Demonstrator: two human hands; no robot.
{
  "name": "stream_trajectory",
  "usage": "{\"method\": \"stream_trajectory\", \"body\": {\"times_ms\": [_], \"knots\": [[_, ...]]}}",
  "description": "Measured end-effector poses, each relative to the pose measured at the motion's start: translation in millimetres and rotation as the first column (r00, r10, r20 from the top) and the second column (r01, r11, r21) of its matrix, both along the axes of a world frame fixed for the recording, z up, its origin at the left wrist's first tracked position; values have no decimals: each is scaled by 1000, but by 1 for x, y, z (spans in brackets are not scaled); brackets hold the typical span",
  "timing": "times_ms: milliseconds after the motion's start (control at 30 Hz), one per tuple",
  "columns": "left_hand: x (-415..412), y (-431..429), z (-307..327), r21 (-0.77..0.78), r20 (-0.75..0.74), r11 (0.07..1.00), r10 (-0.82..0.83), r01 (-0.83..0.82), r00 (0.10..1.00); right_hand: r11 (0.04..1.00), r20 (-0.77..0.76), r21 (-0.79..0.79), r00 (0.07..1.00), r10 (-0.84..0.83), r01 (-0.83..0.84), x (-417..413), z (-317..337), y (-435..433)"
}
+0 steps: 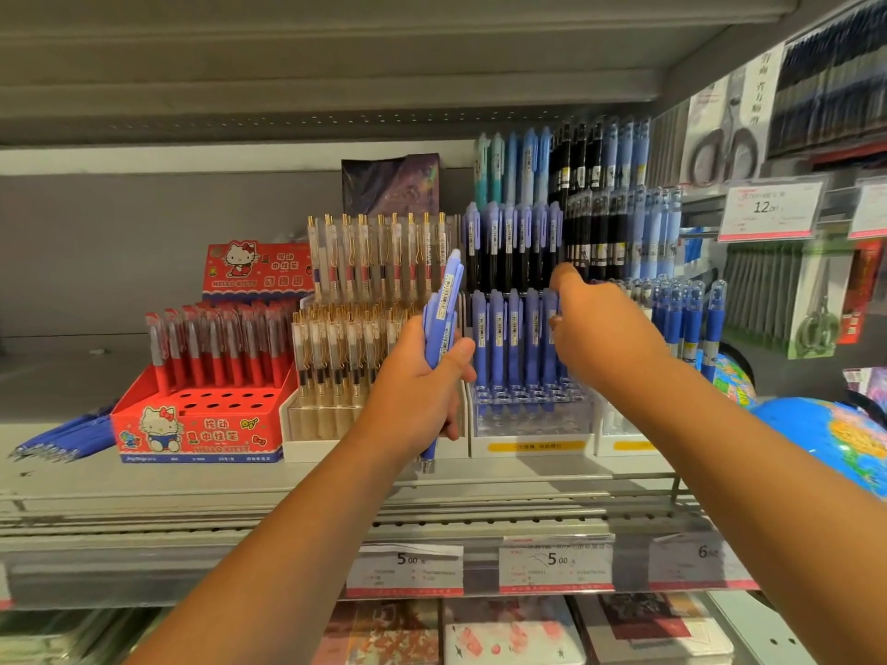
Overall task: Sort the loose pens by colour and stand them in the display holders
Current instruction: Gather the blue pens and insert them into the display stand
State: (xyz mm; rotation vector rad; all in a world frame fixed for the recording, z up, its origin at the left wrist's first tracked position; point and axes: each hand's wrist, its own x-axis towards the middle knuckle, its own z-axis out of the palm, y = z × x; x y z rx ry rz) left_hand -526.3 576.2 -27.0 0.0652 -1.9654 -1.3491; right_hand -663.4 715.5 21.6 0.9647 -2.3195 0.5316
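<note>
Pens first, from the head camera, the only view given. The left hand (420, 381) is wrapped round a bundle of periwinkle-blue plastic click pens (444, 304). Its thumb lies across the barrels, the clip ends point up and the metal tips poke out below the palm. The right hand (602, 328) reaches to the right end of the front row of matching blue pens (509, 333), which stand in the clear plastic display holder (528, 415). Its back faces the camera, the thumb is raised and the fingers curl out of sight by the last pen, so I cannot tell whether it pinches that pen or only touches it. A heap of loose blue pens (62, 439) lies on the grey metal shelf (288, 477), at the far left beside the red cardboard cartoon-cat pen box (201, 427).

By their look, these pens are light, stiff and smooth, so a bundle is likely to slide or fan out if the grip slackens. The paper barcode labels should give a little friction. Each pen is best taken singly, pinched at the upper barrel just below the clip, which leaves the tip free to find a hole. The holder looks light as well and may shift if a pen is pushed in askew. Its front holes stand unfilled.
</note>
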Motion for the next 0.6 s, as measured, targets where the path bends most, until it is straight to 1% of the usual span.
{"method": "stream_trajectory", "body": {"times_ms": [67, 100, 133, 167, 200, 267, 300, 333, 367, 433, 533, 600], "knots": [[0, 1, 0, 9, -9, 999, -31, 31, 999, 998, -50, -57, 999, 9, -11, 4, 1, 1], [1, 2, 1, 16, -15, 999, -48, 48, 999, 992, -59, -104, 996, 63, -69, 8, 2, 0], [1, 2, 1, 26, -22, 997, -67, 68, 997, 975, -29, -157, 987, 157, -159, 13, 3, -1], [2, 3, 1, 39, -31, 995, -90, 91, 995, 939, 45, -219, 959, 280, -264, 20, 5, -3], [2, 4, 2, 52, -42, 992, -114, 116, 993, 888, 151, -289, 899, 412, -359, 26, 7, -5], [4, 4, 2, 66, -55, 987, -143, 147, 988, 764, 353, -434, 691, 631, -477, 38, 8, -11], [4, 5, 3, 71, -56, 986, -147, 151, 988, 716, 407, -486, 595, 693, -501, 43, 7, -13], [5, 5, 3, 80, -59, 985, -149, 153, 987, 679, 437, -522, 522, 733, -516, 46, 5, -15], [5, 5, 3, 92, -65, 983, -152, 157, 986, 654, 456, -549, 469, 756, -520, 47, 4, -16], [5, 4, 3, 113, -72, 977, -171, 179, 983, 627, 478, -592, 405, 779, -507, 47, 2, -18], [6, 5, 2, 94, -34, 968, -230, 232, 973, 596, 473, -642, 363, 803, -482, 44, -1, -18], [5, 5, 2, 92, -31, 967, -236, 238, 971, 586, 451, -677, 378, 808, -446, 41, -3, -18]]}}
